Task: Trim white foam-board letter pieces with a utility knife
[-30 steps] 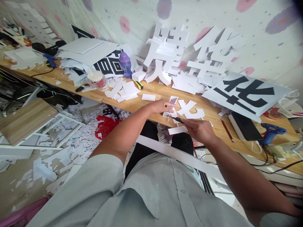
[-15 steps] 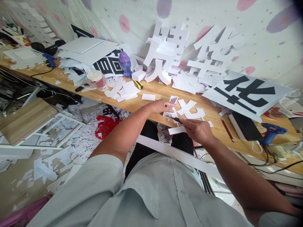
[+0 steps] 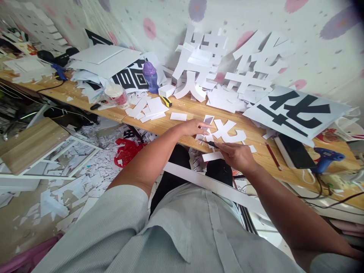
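My left hand (image 3: 195, 128) rests at the front of the wooden table, fingers reaching right and closed against a small white board piece (image 3: 209, 120). My right hand (image 3: 237, 154) grips a dark-handled craft knife (image 3: 211, 144), its thin tip at the white scraps below my left fingers. Just beyond the knife, a white cut-out character part (image 3: 229, 131) with curved strokes lies flat. A white strip (image 3: 212, 156) pokes past the table edge under the knife. My left fingers partly hide the piece they hold.
A yellow-and-black cutter (image 3: 166, 101), a purple bottle (image 3: 150, 77) and white offcuts stand behind. To the right lie a printed character sheet (image 3: 295, 113), a dark red pencil (image 3: 273, 156), a black box-like object (image 3: 297, 151) and a blue glue gun (image 3: 327, 159). A long white strip (image 3: 210, 184) crosses my lap.
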The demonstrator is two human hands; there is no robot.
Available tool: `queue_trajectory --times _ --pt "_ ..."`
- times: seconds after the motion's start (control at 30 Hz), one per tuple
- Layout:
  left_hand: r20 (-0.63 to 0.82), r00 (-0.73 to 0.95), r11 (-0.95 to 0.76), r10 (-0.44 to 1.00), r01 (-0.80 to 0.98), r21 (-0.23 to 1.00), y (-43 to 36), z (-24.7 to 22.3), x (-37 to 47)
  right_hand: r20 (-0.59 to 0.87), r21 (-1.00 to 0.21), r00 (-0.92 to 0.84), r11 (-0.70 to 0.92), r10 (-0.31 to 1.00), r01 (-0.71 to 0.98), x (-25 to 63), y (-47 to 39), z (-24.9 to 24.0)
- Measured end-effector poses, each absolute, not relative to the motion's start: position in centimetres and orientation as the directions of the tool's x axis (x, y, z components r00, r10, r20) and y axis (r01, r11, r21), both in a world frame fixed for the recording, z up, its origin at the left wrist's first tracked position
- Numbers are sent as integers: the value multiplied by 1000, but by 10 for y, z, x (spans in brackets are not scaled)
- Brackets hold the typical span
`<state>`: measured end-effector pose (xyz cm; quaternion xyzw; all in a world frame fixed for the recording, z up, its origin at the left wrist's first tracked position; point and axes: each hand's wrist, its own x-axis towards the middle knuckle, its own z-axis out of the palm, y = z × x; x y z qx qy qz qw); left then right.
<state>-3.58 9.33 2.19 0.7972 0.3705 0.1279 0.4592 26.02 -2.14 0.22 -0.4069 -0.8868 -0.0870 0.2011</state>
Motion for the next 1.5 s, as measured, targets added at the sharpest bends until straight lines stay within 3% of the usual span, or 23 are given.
queue_trajectory --times 0.37,0.97,1.5 --pt "-137 689 -308 712 482 820 95 20 -35 387 -19 -598 654 702 756 269 -18 2" --pt "-132 691 -310 710 475 824 93 23 -36 441 -10 -583 654 682 756 269 -21 1" --pt "-141 681 -299 719 486 821 94 21 -35 380 -34 -587 645 715 764 273 -18 1"
